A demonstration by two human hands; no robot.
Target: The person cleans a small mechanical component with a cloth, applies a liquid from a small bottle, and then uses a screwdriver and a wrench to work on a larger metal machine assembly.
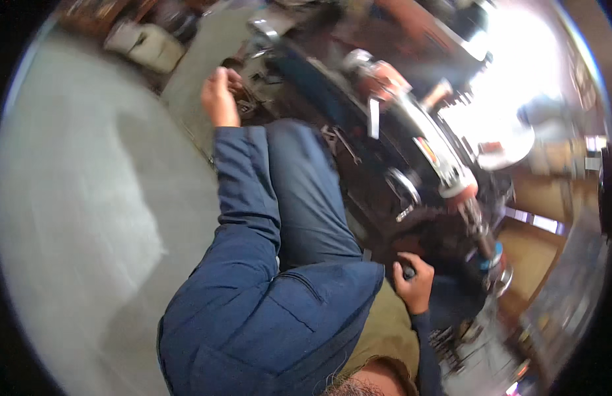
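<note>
As blur softens most edges, right hand: fingers curled around a small dark piece; can't tell if gripped.
Dark piece: inside the right hand's curl; long axis unreadable.
Left hand: fingers bent, loosely together; can't tell if holding anything.
Metal parts: just right of the left hand; touching or apart unclear.
Long pale tool: ahead and rightward of the right hand, apart from it; long axis slants far-left to near-right.
Nearer hand to tool's near end: right; left well apart.
Wrench: between both hands, ahead-left of the right.
</note>
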